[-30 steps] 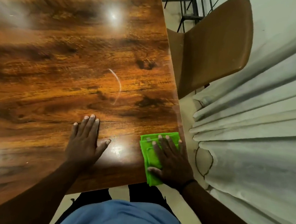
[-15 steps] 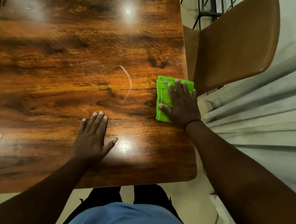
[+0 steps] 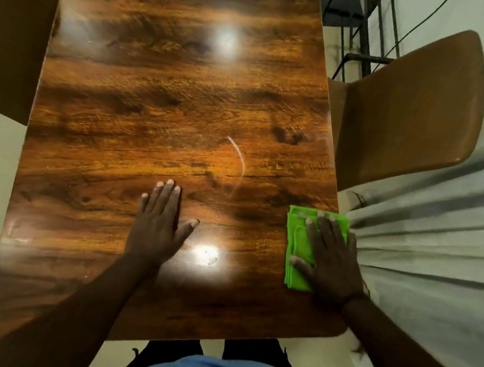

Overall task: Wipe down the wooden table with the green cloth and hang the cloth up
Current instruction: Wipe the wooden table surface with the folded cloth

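Chair back [image 3: 10, 42] in dark brown fills your upper left, beside the wooden table [image 3: 159, 110]; your left hand [image 3: 158, 225] lies flat on the glossy top, fingers straight and together, thumb splayed, grasping nothing; a pale curved scratch [image 3: 238, 165] marks the wood further right; your right hand [image 3: 328, 256] presses palm-down on the folded green cloth [image 3: 295, 247] at the table's right edge; beyond it stand a brown chair [image 3: 410, 110] and pleated grey curtain [image 3: 435, 246].

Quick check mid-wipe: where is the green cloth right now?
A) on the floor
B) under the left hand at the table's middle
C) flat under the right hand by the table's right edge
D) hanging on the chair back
C: the green cloth lies flat on the wooden table beneath the right hand, at the right edge; the left hand rests on bare wood.
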